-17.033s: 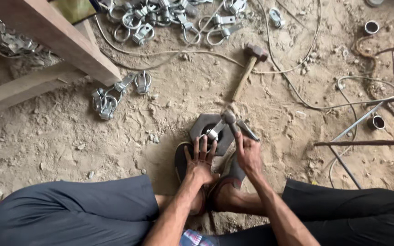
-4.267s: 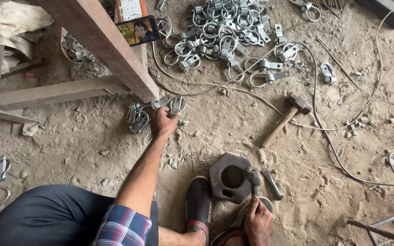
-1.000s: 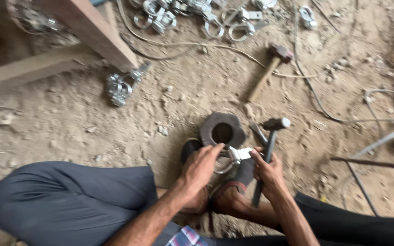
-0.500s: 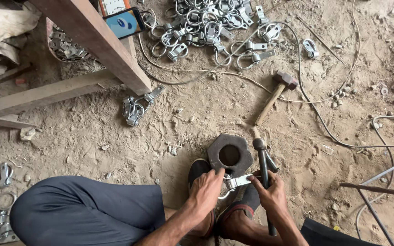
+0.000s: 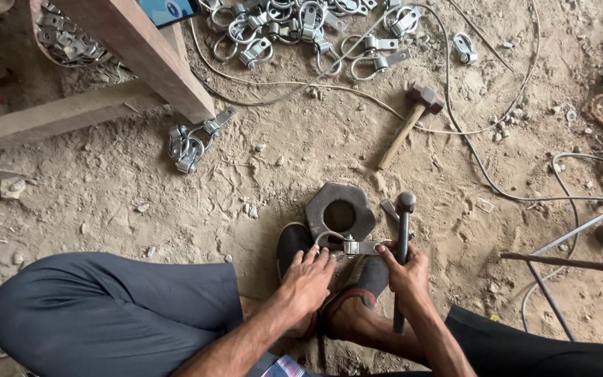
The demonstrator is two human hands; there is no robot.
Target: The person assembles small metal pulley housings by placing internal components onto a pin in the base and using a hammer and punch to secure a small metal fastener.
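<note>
Left hand [image 5: 308, 279] pressing metal clamp [image 5: 347, 246] against hexagonal block [image 5: 340, 213], right hand [image 5: 405, 269] beside it, gripping hammer [image 5: 403, 244].

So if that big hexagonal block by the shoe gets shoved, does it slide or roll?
The hexagonal block looks like thick metal, so it is probably heavy for its size. It lies flat in loose dirt, so it would likely drag and dig in rather than roll or tip.

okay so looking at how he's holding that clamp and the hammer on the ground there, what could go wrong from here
The left hand steadies the metal clamp on the hexagonal block, right beside the hammer in the right hand, so a glancing blow could hit its fingers. The feet sit just under the block and could catch a miss. The clamp rests on the block's edge and may jump aside when struck.
</note>
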